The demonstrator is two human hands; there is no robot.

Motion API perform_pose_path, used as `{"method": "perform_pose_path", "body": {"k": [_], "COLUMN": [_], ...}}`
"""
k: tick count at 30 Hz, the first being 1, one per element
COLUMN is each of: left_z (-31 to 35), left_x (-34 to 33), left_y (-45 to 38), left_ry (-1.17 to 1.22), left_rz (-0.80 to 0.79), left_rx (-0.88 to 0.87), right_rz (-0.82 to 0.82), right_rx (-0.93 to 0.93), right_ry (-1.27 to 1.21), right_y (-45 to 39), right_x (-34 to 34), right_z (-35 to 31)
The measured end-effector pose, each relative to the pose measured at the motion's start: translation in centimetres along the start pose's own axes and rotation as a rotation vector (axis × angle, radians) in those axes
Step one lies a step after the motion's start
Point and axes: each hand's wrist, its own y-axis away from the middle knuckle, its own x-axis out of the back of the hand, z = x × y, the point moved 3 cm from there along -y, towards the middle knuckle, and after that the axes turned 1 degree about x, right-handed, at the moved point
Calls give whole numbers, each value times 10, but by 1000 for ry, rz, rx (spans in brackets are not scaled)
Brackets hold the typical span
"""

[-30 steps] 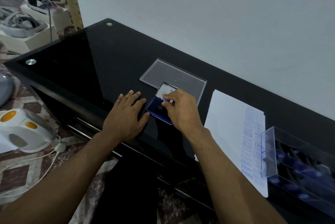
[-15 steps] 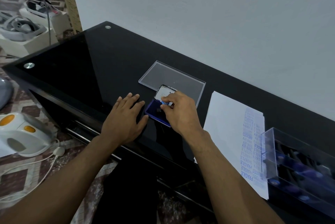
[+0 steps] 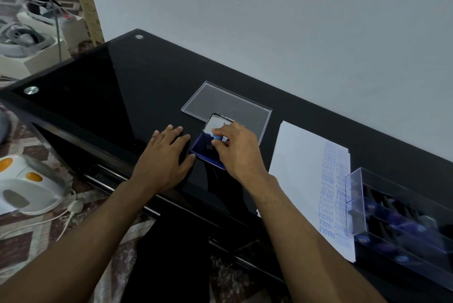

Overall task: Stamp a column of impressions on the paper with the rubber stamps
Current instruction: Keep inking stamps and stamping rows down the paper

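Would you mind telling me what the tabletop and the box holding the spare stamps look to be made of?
The tabletop looks like glossy black glass: it mirrors the wall and the forearms, and round metal fittings sit at its corners. The box seems to be clear hard plastic, perhaps acrylic: the stamps and dividers show through its walls, and its edges catch the light.

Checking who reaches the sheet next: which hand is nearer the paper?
Right. The right hand is over the ink pad, beside the paper; the left hand lies beyond the pad.

Left hand (image 3: 166, 155) flat — right hand (image 3: 236, 149) pinching.
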Motion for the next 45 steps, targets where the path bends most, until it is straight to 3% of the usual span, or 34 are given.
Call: {"method": "perform_pose_path", "body": {"k": [5,13,27,45], "left_z": [18,90,211,226], "left_x": [9,9,-35,-73], "left_y": [0,-1,8,11], "left_ry": [99,168,169,64], "left_rz": [57,66,-85,-175], "left_rx": [-24,-143,-356,-378], "right_rz": [76,192,279,300], "right_rx": [-87,-104,-277,-286], "right_ry": [-118,-70,24,31], "right_y": [11,51,140,178], "right_x": [14,61,137,143], "right_z": [8,42,114,134]}}
